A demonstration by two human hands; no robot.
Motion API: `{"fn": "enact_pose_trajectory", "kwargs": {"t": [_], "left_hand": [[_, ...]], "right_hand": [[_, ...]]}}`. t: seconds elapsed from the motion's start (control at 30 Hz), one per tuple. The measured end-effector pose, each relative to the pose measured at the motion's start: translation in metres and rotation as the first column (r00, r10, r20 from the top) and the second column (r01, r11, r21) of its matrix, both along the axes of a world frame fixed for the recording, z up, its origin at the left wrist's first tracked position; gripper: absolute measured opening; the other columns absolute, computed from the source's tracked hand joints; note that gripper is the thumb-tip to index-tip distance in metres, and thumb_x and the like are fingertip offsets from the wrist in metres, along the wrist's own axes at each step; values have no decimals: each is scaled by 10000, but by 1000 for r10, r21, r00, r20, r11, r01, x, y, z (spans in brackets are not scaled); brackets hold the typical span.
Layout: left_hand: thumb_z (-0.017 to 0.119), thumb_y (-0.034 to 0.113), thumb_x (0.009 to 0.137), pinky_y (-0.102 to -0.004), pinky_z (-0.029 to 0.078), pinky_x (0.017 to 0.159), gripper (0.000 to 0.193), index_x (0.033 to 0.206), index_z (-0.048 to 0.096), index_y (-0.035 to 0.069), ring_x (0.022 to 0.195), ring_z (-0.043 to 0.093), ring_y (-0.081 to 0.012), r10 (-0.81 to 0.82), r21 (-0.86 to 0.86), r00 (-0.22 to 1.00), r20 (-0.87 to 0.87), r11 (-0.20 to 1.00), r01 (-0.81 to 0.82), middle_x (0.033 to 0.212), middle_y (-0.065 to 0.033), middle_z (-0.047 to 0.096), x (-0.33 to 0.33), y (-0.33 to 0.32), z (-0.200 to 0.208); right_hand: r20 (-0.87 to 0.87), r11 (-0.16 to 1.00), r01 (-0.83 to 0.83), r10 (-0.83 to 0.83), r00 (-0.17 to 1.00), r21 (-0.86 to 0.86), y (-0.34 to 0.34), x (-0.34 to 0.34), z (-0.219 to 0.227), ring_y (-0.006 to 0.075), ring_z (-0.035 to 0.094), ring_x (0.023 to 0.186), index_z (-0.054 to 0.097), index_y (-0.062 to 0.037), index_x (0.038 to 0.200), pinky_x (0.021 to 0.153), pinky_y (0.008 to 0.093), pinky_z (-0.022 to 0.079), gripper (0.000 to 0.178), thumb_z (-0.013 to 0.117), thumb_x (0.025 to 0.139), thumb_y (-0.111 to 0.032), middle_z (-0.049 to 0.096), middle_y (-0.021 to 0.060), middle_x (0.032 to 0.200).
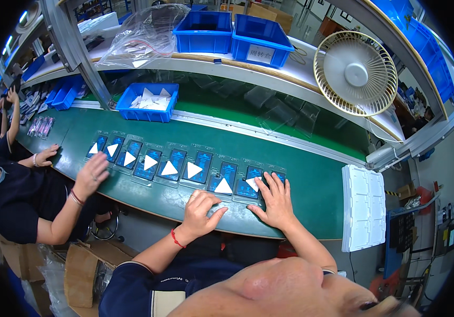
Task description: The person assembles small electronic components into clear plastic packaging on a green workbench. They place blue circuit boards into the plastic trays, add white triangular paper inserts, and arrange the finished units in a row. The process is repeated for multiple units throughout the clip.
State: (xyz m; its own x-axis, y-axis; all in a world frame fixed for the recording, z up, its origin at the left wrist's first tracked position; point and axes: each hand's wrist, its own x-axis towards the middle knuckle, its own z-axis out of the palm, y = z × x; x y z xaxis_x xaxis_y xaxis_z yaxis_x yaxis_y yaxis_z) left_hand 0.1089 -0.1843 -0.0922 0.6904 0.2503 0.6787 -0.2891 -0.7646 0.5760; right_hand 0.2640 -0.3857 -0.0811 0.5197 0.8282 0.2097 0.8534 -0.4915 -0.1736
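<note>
Several clear plastic trays, each with a dark blue rectangular panel, stand in a row on the green table; most panels bear a white triangular piece. My right hand [273,202] lies spread over the row's right end. Its fingertips touch the last panels and the white triangle [252,184] there; its fingers partly cover them. My left hand [200,212] is loosely curled at the table's near edge, thumb apart from the fingers, with nothing visible in it. Just beyond it, a blue panel [227,171] carries a white triangle [223,186] on its lower part.
A blue bin [141,113] of white triangles stands behind the row. White moulded trays [363,208] are stacked at the table's right end. Above, a shelf holds blue bins [203,43] and a fan [355,74]. At left, a co-worker's hand [90,177] hovers near the row.
</note>
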Motion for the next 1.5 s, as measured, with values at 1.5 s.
{"fn": "enact_pose_trajectory", "kwargs": {"t": [1.5], "left_hand": [[649,523,822,-668,74,1087,789,1438,401,96,1404,105,-528,462,316,723,-514,885,-341,1490,-338,212,19,7,10]], "right_hand": [[-112,988,-146,141,984,-41,-20,39,20,468,146,1421,494,-318,1392,1092,697,77,873,738,629,-667,229,216,1539]]}}
